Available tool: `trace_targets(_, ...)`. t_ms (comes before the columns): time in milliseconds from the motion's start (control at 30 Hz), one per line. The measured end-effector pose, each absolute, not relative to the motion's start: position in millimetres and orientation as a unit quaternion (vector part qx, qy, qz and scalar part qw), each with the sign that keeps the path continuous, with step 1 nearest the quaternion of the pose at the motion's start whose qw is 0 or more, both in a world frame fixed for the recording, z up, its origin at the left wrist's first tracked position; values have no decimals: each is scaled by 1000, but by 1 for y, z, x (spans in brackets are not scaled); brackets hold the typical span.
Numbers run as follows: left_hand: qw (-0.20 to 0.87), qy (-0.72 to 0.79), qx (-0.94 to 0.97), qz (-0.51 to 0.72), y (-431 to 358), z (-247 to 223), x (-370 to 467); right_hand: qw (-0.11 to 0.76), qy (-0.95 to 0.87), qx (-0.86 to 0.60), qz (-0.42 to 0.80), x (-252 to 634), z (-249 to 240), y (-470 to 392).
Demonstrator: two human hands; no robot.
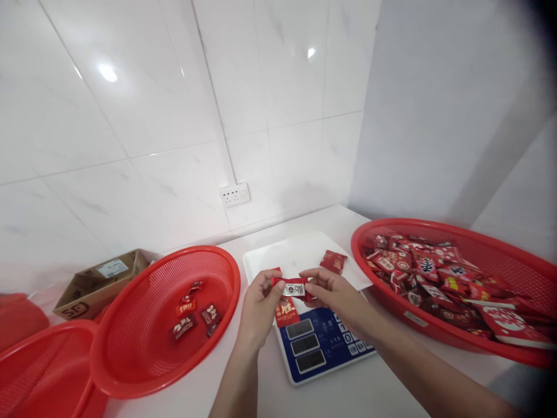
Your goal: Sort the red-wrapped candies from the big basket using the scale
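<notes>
Left hand and right hand hold a small red-and-white packet over a scale.
A left basket and a right basket flank it closely; bare tabletop lies along its front edge. Each hand's fingers pinch together on one end of the packet.

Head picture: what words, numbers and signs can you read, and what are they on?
"SF": cardboard box
"胜": red packet
"1", "0": keys on the scale
Too small or blurred: the held wrapper's characters, the box's white label, other print on box, packet and scale, and most wrappers in the red baskets.
</notes>
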State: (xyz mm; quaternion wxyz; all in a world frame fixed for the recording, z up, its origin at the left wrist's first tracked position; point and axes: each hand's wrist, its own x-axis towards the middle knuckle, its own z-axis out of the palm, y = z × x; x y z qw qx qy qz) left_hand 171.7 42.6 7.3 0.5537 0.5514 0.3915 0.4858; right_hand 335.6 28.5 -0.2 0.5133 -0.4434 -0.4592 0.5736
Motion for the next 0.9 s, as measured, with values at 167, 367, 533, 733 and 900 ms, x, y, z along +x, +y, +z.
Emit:
trace_targets(167,569,375,527,507,46,6,171,456,-500,-465,571,339,-3,26)
trace_targets(367,555,376,525,525,43,7,173,366,-574,-429,594,336,-4,17)
trace_targets(533,557,368,535,518,40,10,174,393,-562,-429,588,332,-6,17)
trace_targets(733,558,390,596,425,34,9,178,461,-508,-455,568,331,-10,24)
trace_targets(900,395,448,697,398,37,4,174,415,-587,-536,444,343,-12,30)
